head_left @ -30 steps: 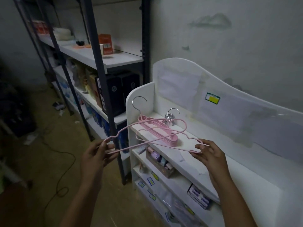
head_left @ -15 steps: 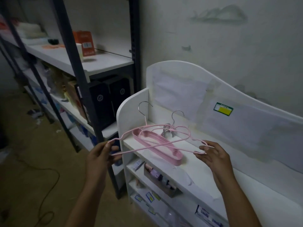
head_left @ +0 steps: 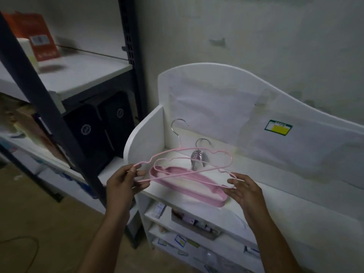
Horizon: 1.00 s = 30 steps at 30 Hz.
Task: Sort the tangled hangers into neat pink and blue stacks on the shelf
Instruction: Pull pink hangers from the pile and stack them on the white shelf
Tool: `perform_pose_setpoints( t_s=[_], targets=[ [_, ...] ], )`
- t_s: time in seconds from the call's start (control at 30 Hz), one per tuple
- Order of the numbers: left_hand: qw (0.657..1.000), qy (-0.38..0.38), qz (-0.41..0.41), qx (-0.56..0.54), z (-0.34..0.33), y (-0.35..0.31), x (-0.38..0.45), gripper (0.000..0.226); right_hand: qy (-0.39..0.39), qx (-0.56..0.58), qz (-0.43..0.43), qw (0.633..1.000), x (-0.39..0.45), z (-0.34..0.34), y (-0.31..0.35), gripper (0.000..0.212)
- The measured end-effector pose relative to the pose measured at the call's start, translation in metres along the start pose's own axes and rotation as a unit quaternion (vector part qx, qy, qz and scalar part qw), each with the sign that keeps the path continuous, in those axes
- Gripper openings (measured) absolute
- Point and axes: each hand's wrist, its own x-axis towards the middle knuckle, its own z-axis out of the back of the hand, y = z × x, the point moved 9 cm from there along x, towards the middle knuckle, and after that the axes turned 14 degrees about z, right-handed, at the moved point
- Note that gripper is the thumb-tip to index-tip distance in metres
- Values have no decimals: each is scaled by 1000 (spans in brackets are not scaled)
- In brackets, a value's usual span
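Note:
A thin pink hanger (head_left: 204,150) with a metal hook hangs level between both hands, just above the white shelf top (head_left: 279,201). My left hand (head_left: 123,181) pinches its left end. My right hand (head_left: 245,191) pinches its right end. Under it lies a stack of pink hangers (head_left: 197,186) flat on the shelf, with their metal hooks (head_left: 199,156) bunched toward the back. No blue hangers show in this view.
The white shelf unit has a curved back panel (head_left: 256,99) and a side wall (head_left: 145,134). Lower shelves hold small boxes (head_left: 195,223). A dark metal rack (head_left: 49,107) with black boxes and an orange box (head_left: 37,38) stands to the left.
The view has come closer to the white shelf. Both hands have carried the pink hanger forward and lower, so it now hovers directly over the pink stack.

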Motion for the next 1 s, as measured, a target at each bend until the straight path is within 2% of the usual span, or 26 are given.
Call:
perform_pose_setpoints(
  t_s=[0.27, 0.37, 0.5, 0.57, 1.0],
  targets=[
    [999, 25, 21, 27, 5, 3, 32, 19, -43, -31, -16, 998, -10, -3, -32, 16],
    [998, 34, 20, 38, 4, 5, 40, 19, -59, -146, 4, 987, -7, 9, -37, 18],
    [997, 51, 27, 45, 0, 11, 48, 19, -34, -365, 37, 930, -3, 18, -38, 20],
    [996, 60, 28, 56, -3, 13, 52, 19, -20, -410, 44, 911, -3, 19, -37, 22],
    [984, 85, 41, 152, -32, 35, 89, 24, -62, -352, 6, 934, -10, 36, -31, 20]
  ],
)
